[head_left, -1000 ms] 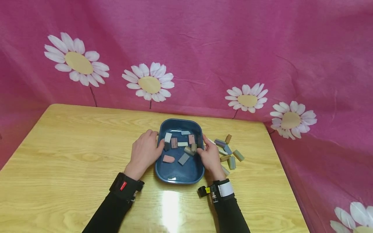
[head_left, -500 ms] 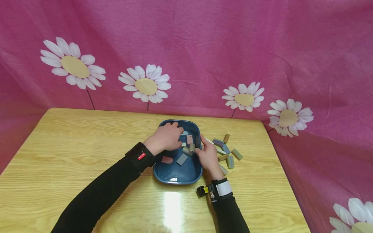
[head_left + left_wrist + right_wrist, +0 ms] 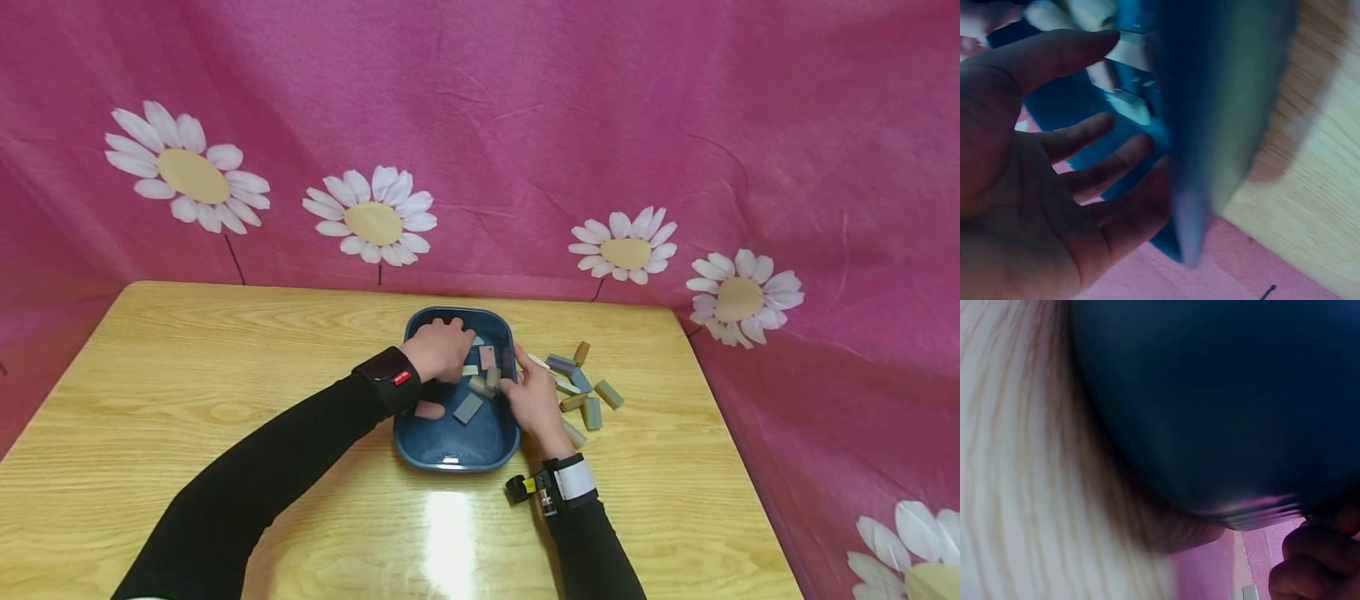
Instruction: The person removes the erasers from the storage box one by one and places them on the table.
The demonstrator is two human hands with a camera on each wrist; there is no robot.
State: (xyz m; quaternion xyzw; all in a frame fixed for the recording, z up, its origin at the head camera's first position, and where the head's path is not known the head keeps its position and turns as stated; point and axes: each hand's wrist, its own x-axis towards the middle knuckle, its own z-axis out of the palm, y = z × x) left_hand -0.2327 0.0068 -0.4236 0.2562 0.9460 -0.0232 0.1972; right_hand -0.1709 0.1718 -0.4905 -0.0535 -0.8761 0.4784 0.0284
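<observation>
A deep blue dish point(image 3: 450, 442) stands on the table with several small wooden blocks in it. My left hand point(image 3: 442, 348) reaches inside over its far left part, covering some blocks. The left wrist view shows this hand point(image 3: 1054, 175) with fingers loosely bent and apart and the thumb out over the blocks, gripping nothing. My right hand point(image 3: 534, 400) holds the dish's right wall, thumb inside the rim. Uncovered in the dish are a grey block point(image 3: 468, 409), a rounded pink block point(image 3: 429, 410), a pink block with a dark dot point(image 3: 487, 357) and a tan cylinder point(image 3: 492, 377).
Just right of the dish, several loose blocks lie on the wooden table point(image 3: 225, 375), among them a green block point(image 3: 609, 394), a brown block point(image 3: 582, 353) and a purple block point(image 3: 560, 363). A pink flowered cloth point(image 3: 510, 125) hangs behind the table.
My left hand has left the dish's left rim and moved rightward and inward over the blocks, hiding some of them. The right hand keeps its hold on the right wall.
</observation>
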